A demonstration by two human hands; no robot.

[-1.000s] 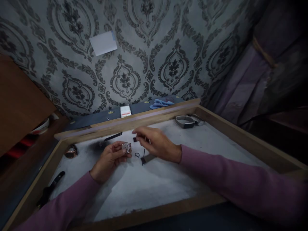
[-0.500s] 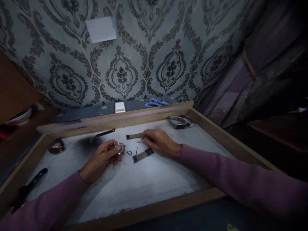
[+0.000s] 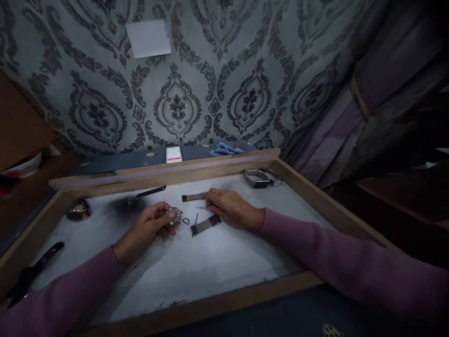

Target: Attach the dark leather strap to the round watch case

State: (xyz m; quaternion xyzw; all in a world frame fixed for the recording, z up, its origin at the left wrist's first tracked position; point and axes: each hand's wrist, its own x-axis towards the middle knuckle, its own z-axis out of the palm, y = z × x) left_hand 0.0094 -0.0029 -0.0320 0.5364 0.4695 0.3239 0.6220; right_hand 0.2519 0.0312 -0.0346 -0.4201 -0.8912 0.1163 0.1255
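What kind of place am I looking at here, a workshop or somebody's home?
Probably a small watch-repair bench set up in a home. The left hand holds a watch case, detached strap pieces lie on the wooden-rimmed work tray, and patterned wallpaper covers the wall behind.

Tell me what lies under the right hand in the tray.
Under the right hand a thin metal pin pokes out from the fingertips, and a brown strap piece runs beneath its edge onto the tray's grey floor. The palm covers anything else there.
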